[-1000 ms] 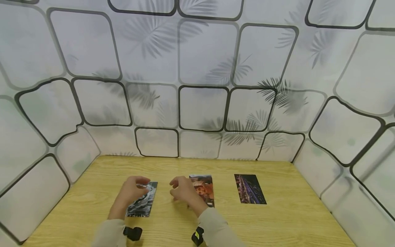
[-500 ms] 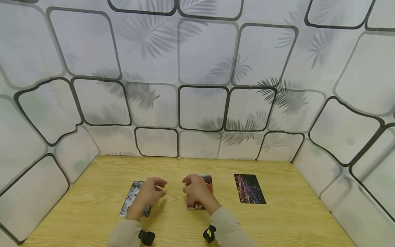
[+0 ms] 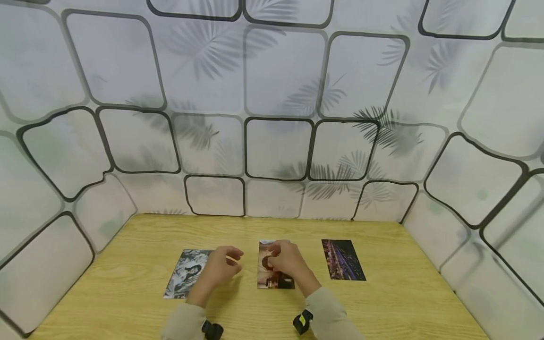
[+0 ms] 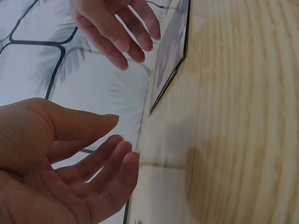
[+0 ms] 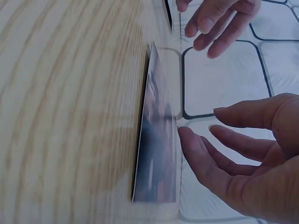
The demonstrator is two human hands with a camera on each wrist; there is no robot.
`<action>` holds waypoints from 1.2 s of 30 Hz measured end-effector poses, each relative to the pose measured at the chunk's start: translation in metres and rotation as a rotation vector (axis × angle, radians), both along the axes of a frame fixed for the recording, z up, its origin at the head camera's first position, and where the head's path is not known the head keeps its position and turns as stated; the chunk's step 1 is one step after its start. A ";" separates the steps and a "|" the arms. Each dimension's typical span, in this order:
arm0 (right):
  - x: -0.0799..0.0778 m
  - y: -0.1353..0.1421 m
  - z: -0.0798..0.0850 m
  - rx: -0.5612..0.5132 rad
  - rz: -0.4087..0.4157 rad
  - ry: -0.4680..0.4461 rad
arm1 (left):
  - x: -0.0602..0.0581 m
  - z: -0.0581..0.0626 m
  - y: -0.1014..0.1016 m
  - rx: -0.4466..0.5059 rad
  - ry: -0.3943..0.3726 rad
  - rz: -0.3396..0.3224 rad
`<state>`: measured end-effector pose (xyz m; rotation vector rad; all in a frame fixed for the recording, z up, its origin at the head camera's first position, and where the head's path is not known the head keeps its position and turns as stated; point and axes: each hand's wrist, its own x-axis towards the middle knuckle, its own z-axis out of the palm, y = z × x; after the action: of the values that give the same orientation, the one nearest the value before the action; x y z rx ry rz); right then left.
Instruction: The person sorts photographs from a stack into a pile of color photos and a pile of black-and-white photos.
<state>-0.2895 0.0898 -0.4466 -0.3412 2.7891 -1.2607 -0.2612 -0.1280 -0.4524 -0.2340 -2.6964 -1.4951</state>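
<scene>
Three photo prints lie in a row on the table. My left hand (image 3: 221,267) hovers between the black-and-white print (image 3: 182,274) and the middle one, its fingers loosely bent and nothing between them. Over the reddish-brown middle print (image 3: 264,276) hangs my right hand (image 3: 291,259), covering part of it. In the right wrist view, the right hand (image 5: 243,158) has a gap between thumb and fingers, and its fingertips are close to the middle print (image 5: 156,144). Seen edge-on in the left wrist view, that print (image 4: 170,51) shows more than one layer.
A dark night-city print (image 3: 343,259) lies to the right on the wood-grain table (image 3: 399,293). Patterned curtain-like walls (image 3: 280,146) close off the back and both sides. Each wrist carries a small black camera (image 3: 302,321).
Both hands have moved to the right above the table, with their fingers still loosely bent. More of the black-and-white print shows now. The night-city print has stayed in place.
</scene>
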 end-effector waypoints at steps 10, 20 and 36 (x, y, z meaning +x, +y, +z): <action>0.001 0.019 -0.001 -0.026 -0.036 0.013 | -0.001 -0.001 0.013 -0.034 0.013 -0.015; 0.002 0.033 -0.002 -0.142 -0.106 -0.060 | -0.009 -0.002 0.027 -0.058 0.017 -0.068; -0.006 0.048 -0.008 -0.122 -0.171 -0.085 | -0.022 -0.007 0.043 -0.054 0.021 -0.100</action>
<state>-0.2953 0.1381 -0.4545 -0.0530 2.7257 -1.4485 -0.2833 -0.0852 -0.4595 -0.3908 -2.7492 -1.4361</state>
